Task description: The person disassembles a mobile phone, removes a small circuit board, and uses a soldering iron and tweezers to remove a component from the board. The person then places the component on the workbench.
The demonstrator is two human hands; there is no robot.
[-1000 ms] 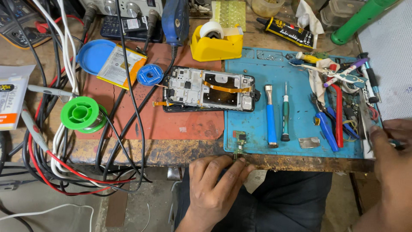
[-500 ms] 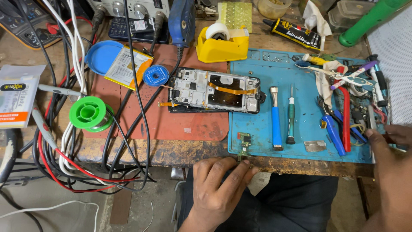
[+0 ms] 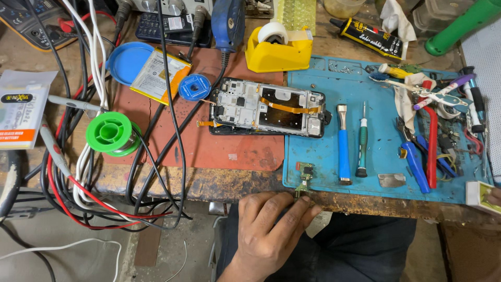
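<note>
Small green circuit board (image 3: 304, 176) lies at the near edge of the blue mat (image 3: 376, 151), long axis running from me toward the bench. My left hand (image 3: 269, 232) sits just below it, fingers loosely curled, tips touching its near end, gripping nothing. Right hand (image 3: 493, 196) barely in view at the far right edge; cannot tell its grip. Opened phone (image 3: 267, 107) beyond, blue-handled tool (image 3: 343, 149) to the right, apart.

White-orange packet (image 3: 23, 109) far left; black-yellow glue tube (image 3: 368, 34) top; white-labelled yellow battery (image 3: 159, 75) on blue lid (image 3: 122, 60).
</note>
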